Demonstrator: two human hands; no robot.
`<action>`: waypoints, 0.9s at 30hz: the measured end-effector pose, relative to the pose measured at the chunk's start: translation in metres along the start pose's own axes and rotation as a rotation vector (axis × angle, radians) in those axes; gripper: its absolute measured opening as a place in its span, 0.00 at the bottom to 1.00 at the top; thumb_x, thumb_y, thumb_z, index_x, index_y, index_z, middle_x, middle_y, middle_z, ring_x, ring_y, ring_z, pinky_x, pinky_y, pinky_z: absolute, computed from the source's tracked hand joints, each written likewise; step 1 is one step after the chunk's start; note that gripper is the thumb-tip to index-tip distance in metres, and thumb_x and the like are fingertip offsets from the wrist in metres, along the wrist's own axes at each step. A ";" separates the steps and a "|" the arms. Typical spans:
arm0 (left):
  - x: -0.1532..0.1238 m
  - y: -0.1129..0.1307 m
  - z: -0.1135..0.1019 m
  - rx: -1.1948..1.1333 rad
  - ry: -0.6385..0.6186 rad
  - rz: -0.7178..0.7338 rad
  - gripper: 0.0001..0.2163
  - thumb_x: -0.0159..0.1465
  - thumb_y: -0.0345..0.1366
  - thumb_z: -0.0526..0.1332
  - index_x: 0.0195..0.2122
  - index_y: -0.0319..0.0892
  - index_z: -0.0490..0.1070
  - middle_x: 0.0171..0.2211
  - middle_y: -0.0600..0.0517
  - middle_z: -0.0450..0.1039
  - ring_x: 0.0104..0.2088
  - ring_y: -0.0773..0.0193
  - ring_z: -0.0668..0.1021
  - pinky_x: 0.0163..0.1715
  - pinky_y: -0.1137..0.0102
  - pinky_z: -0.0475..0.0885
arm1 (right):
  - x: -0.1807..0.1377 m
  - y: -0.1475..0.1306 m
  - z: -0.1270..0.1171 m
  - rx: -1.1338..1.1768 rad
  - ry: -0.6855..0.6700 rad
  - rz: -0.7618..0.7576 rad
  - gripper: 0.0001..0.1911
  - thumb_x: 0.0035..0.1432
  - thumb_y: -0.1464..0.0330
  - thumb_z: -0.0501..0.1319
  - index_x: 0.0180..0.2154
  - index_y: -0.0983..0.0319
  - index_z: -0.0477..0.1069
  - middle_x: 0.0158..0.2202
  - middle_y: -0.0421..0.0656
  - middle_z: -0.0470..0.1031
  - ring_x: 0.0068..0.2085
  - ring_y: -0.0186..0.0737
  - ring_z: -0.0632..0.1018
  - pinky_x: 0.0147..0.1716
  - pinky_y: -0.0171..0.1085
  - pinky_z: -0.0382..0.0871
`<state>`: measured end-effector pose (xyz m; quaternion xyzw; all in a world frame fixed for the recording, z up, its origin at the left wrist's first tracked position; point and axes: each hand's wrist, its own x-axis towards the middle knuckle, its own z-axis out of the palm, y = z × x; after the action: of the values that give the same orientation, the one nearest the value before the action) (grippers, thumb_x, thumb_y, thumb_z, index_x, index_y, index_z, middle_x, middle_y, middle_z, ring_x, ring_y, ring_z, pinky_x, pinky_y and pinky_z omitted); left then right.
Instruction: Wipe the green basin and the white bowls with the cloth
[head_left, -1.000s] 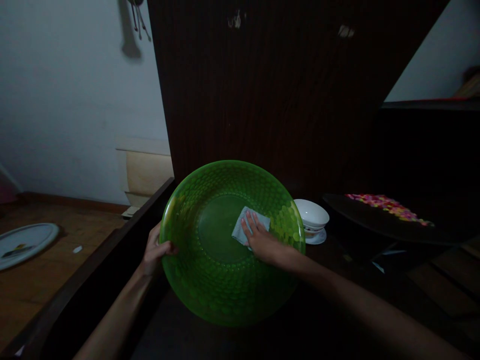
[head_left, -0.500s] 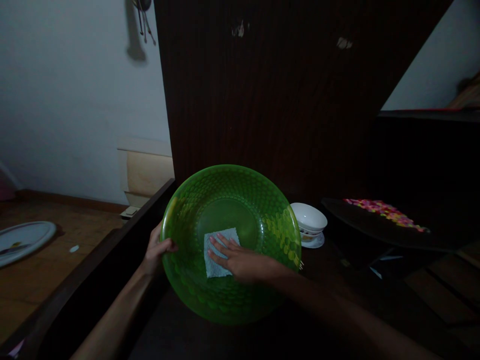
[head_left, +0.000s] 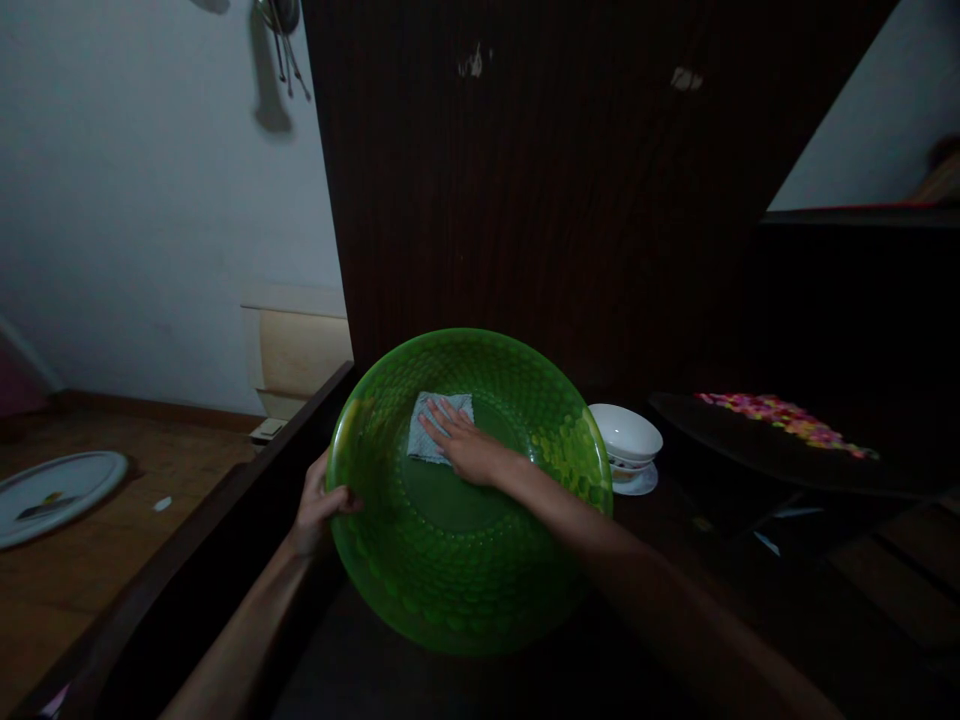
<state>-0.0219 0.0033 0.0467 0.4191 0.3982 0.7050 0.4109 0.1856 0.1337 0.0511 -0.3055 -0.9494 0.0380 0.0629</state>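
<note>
A large green plastic basin (head_left: 450, 580) with a dimpled wall stands tilted toward me on a dark surface. My left hand (head_left: 319, 512) grips its left rim, thumb over the edge. My right hand (head_left: 463, 442) lies flat inside the basin at the upper left of its bottom, fingers stretched out and pressing a small pale cloth (head_left: 424, 435) against the wall.
White bowls (head_left: 627, 434) stacked on a saucer sit right of the basin. A dark tray with coloured pieces (head_left: 780, 420) lies further right. A dark wooden panel (head_left: 525, 200) rises behind. On the wooden floor at left lies a white plate (head_left: 52, 490).
My right hand has slid the cloth from the right side of the basin, across its lower left, up to its upper left. My left hand has stayed on the rim.
</note>
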 end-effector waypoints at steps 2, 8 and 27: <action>0.000 0.000 0.000 -0.010 0.009 -0.027 0.14 0.38 0.32 0.63 0.28 0.40 0.76 0.18 0.57 0.65 0.18 0.69 0.65 0.16 0.76 0.61 | -0.005 0.015 -0.005 -0.018 -0.001 0.044 0.33 0.69 0.73 0.49 0.71 0.65 0.43 0.73 0.52 0.33 0.72 0.51 0.35 0.70 0.54 0.40; 0.001 -0.002 -0.002 -0.026 0.022 -0.053 0.18 0.37 0.33 0.64 0.32 0.40 0.77 0.19 0.57 0.67 0.18 0.68 0.66 0.17 0.75 0.63 | -0.044 0.040 -0.016 -0.080 -0.044 0.107 0.31 0.66 0.76 0.52 0.69 0.73 0.50 0.72 0.62 0.40 0.72 0.55 0.44 0.69 0.54 0.48; 0.008 0.000 0.002 -0.025 0.042 -0.123 0.18 0.37 0.32 0.63 0.33 0.42 0.76 0.21 0.55 0.71 0.21 0.63 0.70 0.18 0.72 0.66 | -0.081 -0.037 0.002 -0.236 -0.229 -0.133 0.11 0.64 0.77 0.57 0.42 0.67 0.78 0.50 0.54 0.79 0.46 0.47 0.80 0.41 0.39 0.75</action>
<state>-0.0221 0.0109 0.0496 0.3737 0.4230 0.6920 0.4502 0.2293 0.0557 0.0456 -0.2409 -0.9663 -0.0433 -0.0795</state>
